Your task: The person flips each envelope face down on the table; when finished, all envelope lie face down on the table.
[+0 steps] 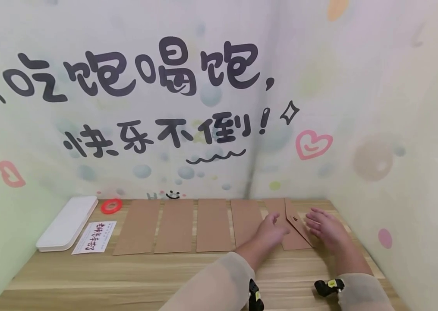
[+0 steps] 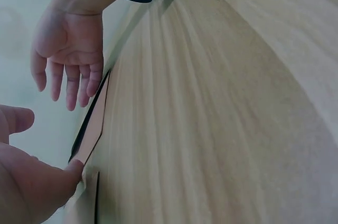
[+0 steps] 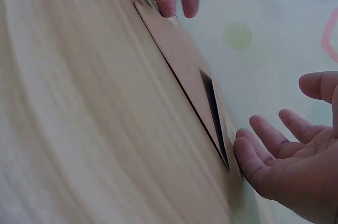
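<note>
The rightmost brown paper envelope lies on the table, with a flap bearing a small dark mark on its right side. The flap stands slightly raised, and a dark gap shows under it in the right wrist view. My left hand is over the envelope's left side, fingers loosely extended; whether it touches the paper I cannot tell. To the right, my right hand is beside the flap edge, its fingers relaxed and slightly bent. Neither hand grips anything. The same envelope lies between both hands in the right wrist view.
Several more brown envelopes lie in a row to the left. Beyond them are a white card with handwriting, a red tape roll and a white case. Printed walls enclose the wooden table at back and sides.
</note>
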Available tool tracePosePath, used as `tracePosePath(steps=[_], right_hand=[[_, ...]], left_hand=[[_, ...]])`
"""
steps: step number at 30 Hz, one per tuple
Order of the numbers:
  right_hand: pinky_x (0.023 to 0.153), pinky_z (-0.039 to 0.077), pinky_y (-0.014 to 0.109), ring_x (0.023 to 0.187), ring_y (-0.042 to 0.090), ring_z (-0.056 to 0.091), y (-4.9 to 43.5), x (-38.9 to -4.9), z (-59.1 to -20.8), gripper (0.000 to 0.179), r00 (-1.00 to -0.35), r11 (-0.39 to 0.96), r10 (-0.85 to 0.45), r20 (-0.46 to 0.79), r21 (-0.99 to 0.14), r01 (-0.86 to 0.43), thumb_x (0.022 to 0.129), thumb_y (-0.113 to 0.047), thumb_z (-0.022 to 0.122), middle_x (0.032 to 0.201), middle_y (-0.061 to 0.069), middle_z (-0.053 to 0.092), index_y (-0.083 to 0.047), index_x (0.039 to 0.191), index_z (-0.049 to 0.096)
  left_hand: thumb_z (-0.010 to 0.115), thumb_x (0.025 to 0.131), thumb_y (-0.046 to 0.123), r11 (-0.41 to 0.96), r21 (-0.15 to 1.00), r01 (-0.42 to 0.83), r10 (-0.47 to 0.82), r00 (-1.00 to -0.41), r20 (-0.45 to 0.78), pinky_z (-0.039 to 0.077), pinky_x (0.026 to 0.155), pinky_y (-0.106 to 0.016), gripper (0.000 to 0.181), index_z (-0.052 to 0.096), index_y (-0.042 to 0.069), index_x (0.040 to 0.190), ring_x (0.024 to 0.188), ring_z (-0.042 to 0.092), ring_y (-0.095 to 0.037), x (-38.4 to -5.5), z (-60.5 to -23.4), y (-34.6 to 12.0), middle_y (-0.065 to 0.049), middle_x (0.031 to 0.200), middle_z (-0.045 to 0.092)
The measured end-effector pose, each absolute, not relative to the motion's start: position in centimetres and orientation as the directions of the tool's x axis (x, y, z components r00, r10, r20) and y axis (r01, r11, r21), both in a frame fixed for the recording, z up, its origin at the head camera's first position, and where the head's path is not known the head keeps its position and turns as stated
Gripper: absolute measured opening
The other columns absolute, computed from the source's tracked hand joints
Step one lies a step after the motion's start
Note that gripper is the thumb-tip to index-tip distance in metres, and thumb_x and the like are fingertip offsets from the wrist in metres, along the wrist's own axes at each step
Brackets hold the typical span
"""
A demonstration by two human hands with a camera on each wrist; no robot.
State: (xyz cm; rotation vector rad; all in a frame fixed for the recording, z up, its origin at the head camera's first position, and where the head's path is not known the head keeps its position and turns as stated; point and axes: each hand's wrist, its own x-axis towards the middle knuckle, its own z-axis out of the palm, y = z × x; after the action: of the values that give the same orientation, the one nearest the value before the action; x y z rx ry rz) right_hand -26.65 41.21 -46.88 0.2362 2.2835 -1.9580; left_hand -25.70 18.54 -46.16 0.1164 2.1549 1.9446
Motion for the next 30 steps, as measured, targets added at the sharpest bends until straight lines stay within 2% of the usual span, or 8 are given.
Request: tracePosePath(steps=[4, 7, 12, 16, 22, 26, 29, 30], right_hand=[[0.106, 0.054, 0.021, 0.150, 0.023, 0.049, 41.88, -26.60, -46.64, 0.071, -0.976, 0.174, 0.031, -0.218, -0.960, 0.220, 0.118, -0.039, 0.030, 0.176, 0.032, 0.017, 0.001, 0.170, 0.005], [0.107, 0.055, 0.023, 0.156, 0.034, 0.041, 41.89, -26.50, -46.43, 0.073, -0.973, 0.211, 0.007, -0.231, -0.951, 0.227, 0.117, -0.040, 0.032, 0.174, 0.035, 0.018, 0.003, 0.170, 0.005], [0.111, 0.054, 0.029, 0.157, 0.041, 0.040, 41.40, -26.46, -46.32, 0.077, -0.969, 0.259, -0.035, -0.243, -0.939, 0.226, 0.116, -0.045, 0.036, 0.171, 0.037, 0.025, 0.005, 0.169, 0.010], [0.111, 0.054, 0.030, 0.152, 0.036, 0.048, 41.14, -26.50, -46.33, 0.078, -0.971, 0.241, -0.031, -0.239, -0.944, 0.225, 0.116, -0.046, 0.039, 0.171, 0.035, 0.028, 0.005, 0.169, 0.013], [0.101, 0.057, 0.022, 0.122, 0.003, 0.065, 41.36, -26.48, -46.53, 0.075, -0.975, 0.205, -0.013, -0.221, -0.955, 0.214, 0.115, -0.040, 0.045, 0.167, 0.029, 0.041, 0.006, 0.167, 0.019], [0.097, 0.056, 0.017, 0.113, -0.004, 0.066, 41.45, -26.56, -46.35, 0.073, -0.982, 0.187, -0.016, -0.187, -0.966, 0.180, 0.114, -0.034, 0.051, 0.145, 0.008, 0.067, 0.008, 0.166, 0.022], [0.094, 0.056, 0.017, 0.109, -0.005, 0.064, 41.54, -26.61, -46.32, 0.070, -0.984, 0.152, -0.022, -0.176, -0.974, 0.171, 0.113, -0.027, 0.054, 0.126, -0.016, 0.069, 0.007, 0.166, 0.024], [0.093, 0.056, 0.017, 0.109, -0.006, 0.063, 41.58, -26.66, -46.38, 0.069, -0.984, 0.140, -0.029, -0.174, -0.976, 0.168, 0.113, -0.025, 0.054, 0.124, -0.018, 0.068, 0.007, 0.166, 0.024]], left_hand=[[0.078, 0.091, 0.013, 0.140, 0.986, -0.092, 0.212, -0.970, -0.120, 0.043, 0.124, -0.056, 0.059, 0.059, 0.011, 0.147, 0.149, 0.051, -0.039, -25.62, -46.34, 18.96, -0.016, 0.158, 0.057], [0.078, 0.091, 0.014, 0.145, 0.985, -0.091, 0.217, -0.969, -0.121, 0.044, 0.123, -0.055, 0.057, 0.060, 0.011, 0.145, 0.149, 0.052, -0.038, -25.60, -46.31, 19.02, -0.015, 0.157, 0.057], [0.080, 0.090, 0.015, 0.149, 0.984, -0.102, 0.226, -0.965, -0.134, 0.044, 0.123, -0.054, 0.055, 0.062, 0.013, 0.143, 0.147, 0.053, -0.037, -25.45, -46.23, 18.90, -0.015, 0.156, 0.059], [0.079, 0.090, 0.014, 0.126, 0.987, -0.102, 0.233, -0.964, -0.129, 0.044, 0.123, -0.056, 0.056, 0.063, 0.014, 0.143, 0.146, 0.054, -0.038, -25.39, -46.40, 18.72, -0.013, 0.156, 0.059], [0.078, 0.091, 0.010, 0.076, 0.991, -0.112, 0.244, -0.961, -0.127, 0.043, 0.123, -0.057, 0.059, 0.060, 0.010, 0.147, 0.148, 0.051, -0.040, -25.41, -46.70, 18.51, -0.015, 0.158, 0.057], [0.079, 0.090, 0.011, 0.087, 0.989, -0.116, 0.235, -0.963, -0.134, 0.045, 0.121, -0.059, 0.059, 0.061, 0.010, 0.147, 0.146, 0.053, -0.040, -25.41, -46.77, 18.25, -0.015, 0.157, 0.058], [0.079, 0.090, 0.011, 0.086, 0.989, -0.118, 0.235, -0.962, -0.135, 0.045, 0.121, -0.058, 0.060, 0.061, 0.010, 0.147, 0.146, 0.053, -0.039, -25.35, -46.77, 18.30, -0.016, 0.156, 0.058], [0.079, 0.089, 0.011, 0.077, 0.990, -0.122, 0.239, -0.961, -0.137, 0.045, 0.121, -0.058, 0.060, 0.061, 0.009, 0.146, 0.146, 0.053, -0.039, -25.32, -46.80, 18.39, -0.016, 0.156, 0.058]])
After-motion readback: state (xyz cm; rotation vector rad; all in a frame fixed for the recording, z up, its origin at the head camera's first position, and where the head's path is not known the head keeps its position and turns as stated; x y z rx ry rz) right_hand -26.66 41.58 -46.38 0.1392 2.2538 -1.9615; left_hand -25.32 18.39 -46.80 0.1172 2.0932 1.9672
